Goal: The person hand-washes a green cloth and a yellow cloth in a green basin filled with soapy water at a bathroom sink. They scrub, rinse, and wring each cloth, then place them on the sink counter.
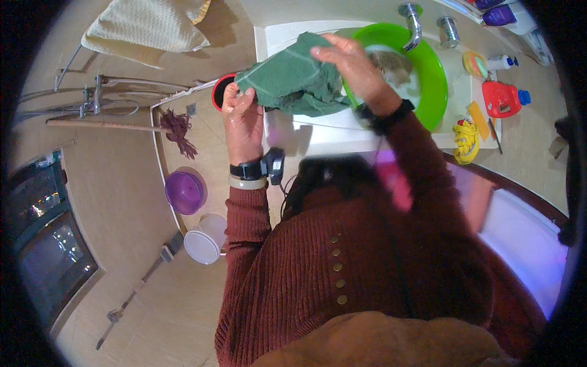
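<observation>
Between my two hands a damp-looking green cloth (290, 76) with pale lines is stretched out over the left part of the white sink (293, 131). My left hand (239, 116) pinches its left edge beside a red-rimmed dark container (221, 92). My right hand (354, 67) grips the upper right of the cloth, fingers closed on it. Just right of the cloth, a bright green basin (434, 79) stands under the chrome tap (413, 30). Inside it are whitish suds and a greyish-brown cloth (391, 66), partly hidden by my right hand.
Right of the basin are a red bottle with blue cap (502, 100), a yellow cloth bundle (466, 140) and a soap dish (474, 64). A cream towel (147, 30) hangs at upper left. A mop (176, 131), purple basin (185, 191) and white bucket (205, 240) are at left.
</observation>
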The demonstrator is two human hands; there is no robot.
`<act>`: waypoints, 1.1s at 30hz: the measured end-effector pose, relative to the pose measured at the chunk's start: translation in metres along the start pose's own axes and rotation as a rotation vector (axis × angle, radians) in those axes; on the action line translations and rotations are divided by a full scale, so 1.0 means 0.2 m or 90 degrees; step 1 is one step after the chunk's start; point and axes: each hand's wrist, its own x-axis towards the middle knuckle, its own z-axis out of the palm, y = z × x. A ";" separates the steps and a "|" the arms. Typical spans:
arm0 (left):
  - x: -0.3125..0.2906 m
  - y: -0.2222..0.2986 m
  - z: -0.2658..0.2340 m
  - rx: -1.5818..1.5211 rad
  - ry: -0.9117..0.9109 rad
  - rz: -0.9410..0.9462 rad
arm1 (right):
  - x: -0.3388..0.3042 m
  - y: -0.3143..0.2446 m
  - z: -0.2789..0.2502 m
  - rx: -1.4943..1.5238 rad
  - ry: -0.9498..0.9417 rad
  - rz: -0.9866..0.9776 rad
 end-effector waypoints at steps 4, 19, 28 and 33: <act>-0.07 0.08 0.03 0.054 0.034 0.044 | 0.04 -0.13 -0.06 -0.105 0.111 -0.110; -0.10 0.28 0.03 0.145 0.027 0.171 | 0.09 -0.34 0.03 0.280 0.046 -0.229; -0.45 -0.29 -0.41 0.093 0.219 -0.343 | -0.38 0.35 -0.01 0.553 -0.100 0.363; -0.49 -0.29 -0.31 0.168 0.104 -0.419 | -0.50 0.28 0.02 0.005 -0.085 0.047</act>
